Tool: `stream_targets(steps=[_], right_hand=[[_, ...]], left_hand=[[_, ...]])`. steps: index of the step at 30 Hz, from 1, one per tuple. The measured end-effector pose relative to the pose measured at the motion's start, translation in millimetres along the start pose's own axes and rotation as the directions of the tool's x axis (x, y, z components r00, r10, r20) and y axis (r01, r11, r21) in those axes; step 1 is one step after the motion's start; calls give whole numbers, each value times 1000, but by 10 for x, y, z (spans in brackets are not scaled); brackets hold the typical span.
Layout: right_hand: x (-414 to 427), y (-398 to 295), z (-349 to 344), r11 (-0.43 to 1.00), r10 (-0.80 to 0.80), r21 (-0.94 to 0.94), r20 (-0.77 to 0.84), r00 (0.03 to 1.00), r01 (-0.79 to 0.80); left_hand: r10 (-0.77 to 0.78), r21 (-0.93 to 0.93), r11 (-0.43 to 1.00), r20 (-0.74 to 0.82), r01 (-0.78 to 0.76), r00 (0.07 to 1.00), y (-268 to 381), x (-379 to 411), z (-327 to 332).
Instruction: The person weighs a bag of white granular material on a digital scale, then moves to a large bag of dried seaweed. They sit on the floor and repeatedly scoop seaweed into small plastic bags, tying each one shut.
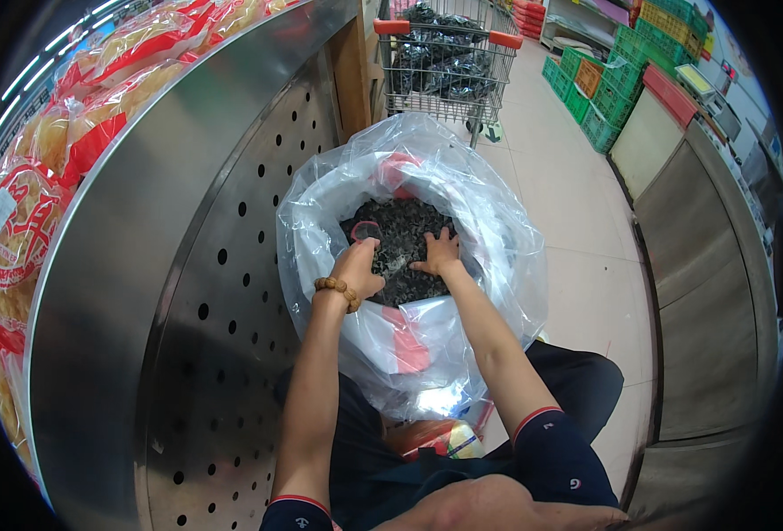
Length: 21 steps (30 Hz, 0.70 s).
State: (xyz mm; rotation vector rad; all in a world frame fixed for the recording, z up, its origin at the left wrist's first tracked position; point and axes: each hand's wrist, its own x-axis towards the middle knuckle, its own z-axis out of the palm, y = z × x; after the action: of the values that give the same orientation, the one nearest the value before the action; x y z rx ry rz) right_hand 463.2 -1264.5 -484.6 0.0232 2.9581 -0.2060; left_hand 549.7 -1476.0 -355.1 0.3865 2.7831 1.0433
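Note:
A large sack (408, 338) with a clear plastic liner (521, 259) stands rolled down before me. Dark, crinkled dried pieces, like dried black fungus, fill it (401, 265). My left hand (358, 269), with a beaded bracelet (338, 292) at its wrist, is over the left side of the pieces. Its thumb and fingers are apart; whether it holds anything is unclear. Just beyond its fingertips lies a small red-rimmed item (365, 230). On the right side, my right hand (439, 253) rests on the pieces with its fingers spread.
A metal shopping cart (444, 99) with black plastic bags stands beyond the sack. At left runs a perforated metal display stand (245, 265) bearing bagged goods (16, 232). Green crates (614, 99) and a counter (703, 279) line the right. A red and yellow package (438, 441) lies between my legs.

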Motion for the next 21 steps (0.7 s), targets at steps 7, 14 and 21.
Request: stream_targets(steps=[7, 14, 21], right_hand=[[53, 152, -2, 997, -62, -33, 18, 998, 63], [-27, 217, 31, 975, -188, 137, 76, 979, 177], [-83, 155, 83, 977, -213, 13, 127, 969, 213]], left_hand=[[-5, 38, 999, -8, 5, 1000, 71, -15, -57], [-55, -1, 998, 12, 55, 998, 53, -20, -49], [-85, 36, 996, 20, 84, 996, 60, 17, -83]])
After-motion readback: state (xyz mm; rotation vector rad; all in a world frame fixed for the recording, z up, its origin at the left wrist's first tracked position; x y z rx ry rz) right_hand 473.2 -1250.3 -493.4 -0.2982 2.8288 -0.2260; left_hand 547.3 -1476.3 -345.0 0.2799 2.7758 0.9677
